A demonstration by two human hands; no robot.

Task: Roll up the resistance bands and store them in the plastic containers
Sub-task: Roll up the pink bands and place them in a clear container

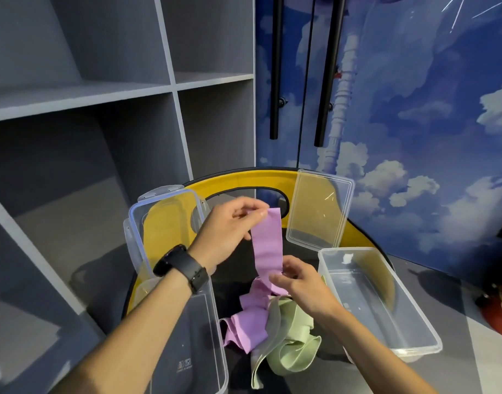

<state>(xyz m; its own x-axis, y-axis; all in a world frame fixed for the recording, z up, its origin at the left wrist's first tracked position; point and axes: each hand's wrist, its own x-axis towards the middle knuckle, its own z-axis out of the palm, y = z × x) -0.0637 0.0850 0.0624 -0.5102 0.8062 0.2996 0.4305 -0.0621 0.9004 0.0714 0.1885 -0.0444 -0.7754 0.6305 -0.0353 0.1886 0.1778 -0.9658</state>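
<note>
Over yellow-rimmed round table: two clear rigid plastic containers, left, right; two clear lids. Left hand pinches top end of flat purple band; right hand pinches it lower down. Crumpled green band beneath.

The left container runs off the bottom edge, both forearms too. The purple band's top end hides behind the left hand's fingers.
</note>
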